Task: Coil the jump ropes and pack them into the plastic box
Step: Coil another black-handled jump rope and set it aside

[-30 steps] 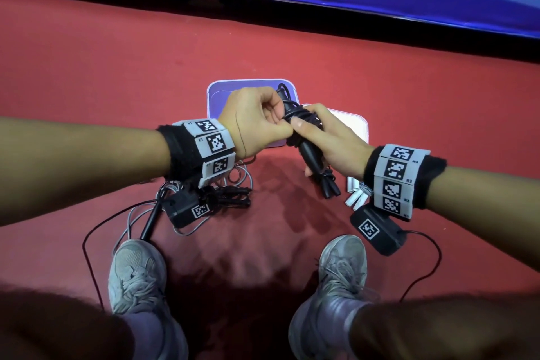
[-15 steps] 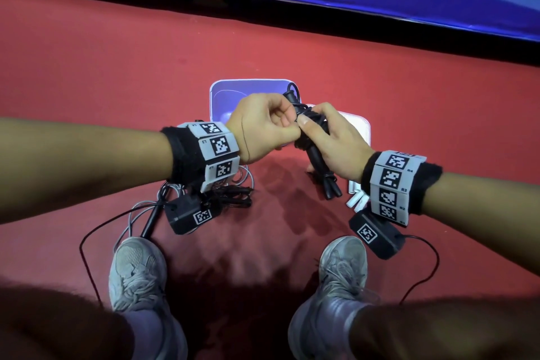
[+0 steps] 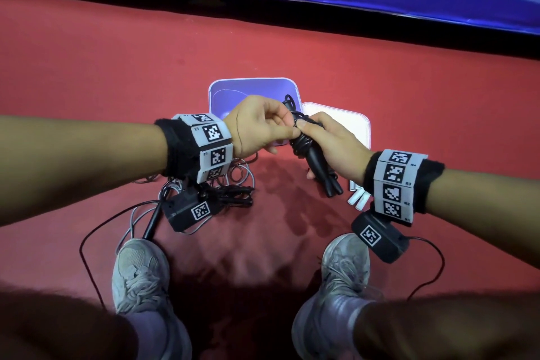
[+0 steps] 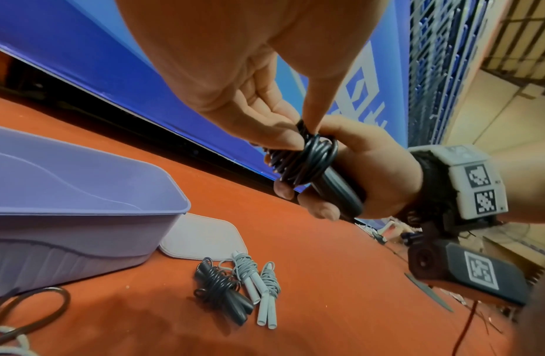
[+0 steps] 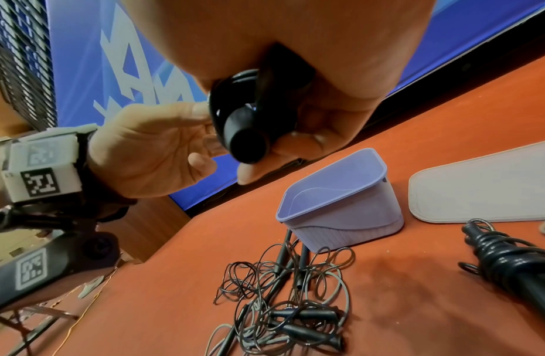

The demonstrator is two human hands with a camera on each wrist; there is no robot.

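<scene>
Black jump rope [image 3: 311,152], wound round its paired handles, sits gripped in our right hand [image 3: 336,146] above the purple plastic box [image 3: 222,96]; our left hand [image 3: 257,126] pinches its cord end.

Dim indoor light, soft shadows on the red floor [image 3: 117,67], wide-angle edge bending, blurred foreground knees.
</scene>
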